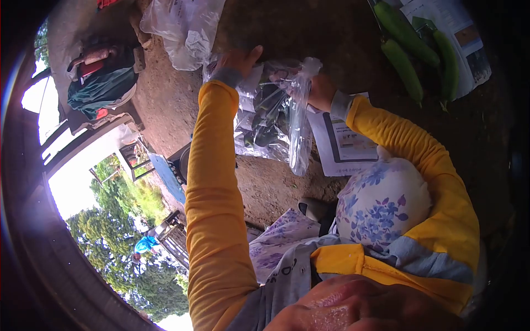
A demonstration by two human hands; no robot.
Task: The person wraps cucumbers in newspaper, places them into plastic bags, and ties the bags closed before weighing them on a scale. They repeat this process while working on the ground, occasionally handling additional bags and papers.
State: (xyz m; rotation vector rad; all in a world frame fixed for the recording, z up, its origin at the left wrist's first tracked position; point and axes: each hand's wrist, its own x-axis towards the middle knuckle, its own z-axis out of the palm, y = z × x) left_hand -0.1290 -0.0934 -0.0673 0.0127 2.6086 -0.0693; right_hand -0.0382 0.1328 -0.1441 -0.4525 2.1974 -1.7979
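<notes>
Bagging step, I reckon. Left hand (240,59) and right hand (320,92) both clamped on bag (298,149) of greens (265,132). Next likely needs the mouth gathered tight.

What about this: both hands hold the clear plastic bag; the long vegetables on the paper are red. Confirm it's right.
Wrong colour: in the head view the long vegetables on the paper are green. The left hand and right hand do hold the clear plastic bag.

left hand (240,59) gripping, thumb sticking out, arm stretching forward | right hand (321,92) clenching, elbow bending sharply outward | both wearing yellow sleeves
</notes>
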